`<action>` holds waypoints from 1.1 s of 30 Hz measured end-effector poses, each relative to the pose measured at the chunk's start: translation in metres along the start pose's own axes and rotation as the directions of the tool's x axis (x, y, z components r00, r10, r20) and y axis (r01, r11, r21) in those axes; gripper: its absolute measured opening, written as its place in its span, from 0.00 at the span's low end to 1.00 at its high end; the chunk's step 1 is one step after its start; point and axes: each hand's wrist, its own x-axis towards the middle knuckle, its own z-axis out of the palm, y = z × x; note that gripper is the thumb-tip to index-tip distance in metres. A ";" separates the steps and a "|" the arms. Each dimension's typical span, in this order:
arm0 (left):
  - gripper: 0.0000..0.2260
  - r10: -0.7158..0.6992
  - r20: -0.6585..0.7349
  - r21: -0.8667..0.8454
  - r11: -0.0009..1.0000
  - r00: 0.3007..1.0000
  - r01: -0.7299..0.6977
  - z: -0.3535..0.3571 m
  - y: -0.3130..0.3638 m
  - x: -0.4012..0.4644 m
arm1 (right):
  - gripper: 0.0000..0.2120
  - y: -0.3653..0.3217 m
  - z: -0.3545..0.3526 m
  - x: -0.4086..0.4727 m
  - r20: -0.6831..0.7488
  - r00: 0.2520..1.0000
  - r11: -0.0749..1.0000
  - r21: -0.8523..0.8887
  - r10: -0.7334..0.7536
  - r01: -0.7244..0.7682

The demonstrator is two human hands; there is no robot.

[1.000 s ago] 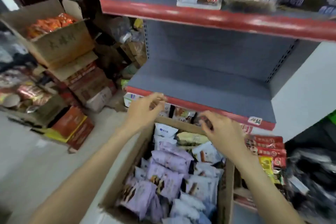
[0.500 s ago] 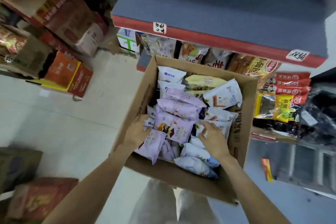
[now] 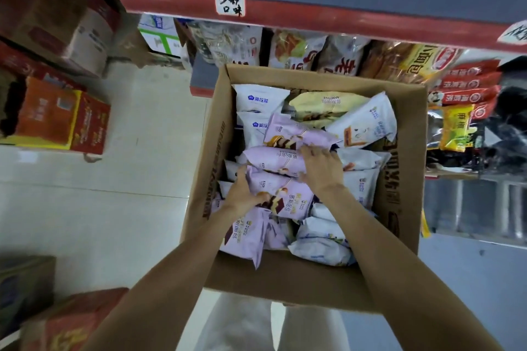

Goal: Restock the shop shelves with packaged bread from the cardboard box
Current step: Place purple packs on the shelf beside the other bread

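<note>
The packaged bread fills an open cardboard box [image 3: 399, 208] that stands on the floor in front of the person, just below the shop shelves. On top, in the middle of the box, lie three purple bread packs. The left hand [image 3: 242, 194] holds the nearest purple pack [image 3: 285, 194] at its left end, with the thumb on top of the wrapper and the fingers curled under the edge. The right hand [image 3: 322, 168] rests on the middle purple pack [image 3: 273, 158]; its fingers are spread a little and bent over the right end of this pack, and the fingertips reach the third purple pack [image 3: 296, 134] behind it. Whether the right hand really grips the wrapper, I cannot tell.

Around these packs there are white packs with blue print [image 3: 256, 98] at the far left corner, a yellow pack [image 3: 328, 102] at the far side, and more white and purple packs near the close wall of the box.

Above the box is a grey shelf with a red front edge [image 3: 313, 20], which carries a handwritten white label [image 3: 229, 3]. Under it, a lower shelf shows bagged bread and snacks [image 3: 339, 57]. On the pale tiled floor [image 3: 128, 194] at the left stand red and orange cartons [image 3: 62, 117].
</note>
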 end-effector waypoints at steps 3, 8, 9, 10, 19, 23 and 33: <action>0.35 0.012 -0.075 0.040 0.999 0.997 -0.009 0.003 0.000 0.003 | 0.27 0.011 0.000 -0.005 0.013 0.995 0.971 0.218 0.102 -0.103; 0.24 0.313 -0.140 0.354 0.902 0.939 -0.248 0.005 0.009 0.001 | 0.18 0.038 0.005 -0.031 -0.034 0.961 0.766 0.611 0.275 -0.198; 0.24 0.460 -0.135 0.529 0.782 0.877 -0.329 0.005 0.010 0.003 | 0.16 0.044 0.005 -0.036 -0.019 0.948 0.718 0.657 0.319 -0.228; 0.24 0.599 -0.103 0.689 0.619 0.794 -0.378 0.007 0.012 0.006 | 0.15 0.051 0.005 -0.041 0.007 0.935 0.671 0.695 0.354 -0.259; 0.34 0.221 0.348 0.933 0.015 0.911 -0.361 0.032 0.047 0.024 | 0.32 0.073 0.032 -0.043 0.221 0.856 0.008 0.967 0.466 -0.254; 0.31 0.259 0.389 0.919 -0.033 0.884 -0.394 0.030 0.050 0.022 | 0.27 0.068 0.042 -0.040 0.301 0.915 0.087 0.938 0.269 -0.334; 0.27 0.570 -0.126 0.782 0.561 0.812 -0.272 -0.030 0.066 -0.056 | 0.20 0.068 0.009 -0.077 -0.226 0.867 0.531 0.846 0.444 -0.051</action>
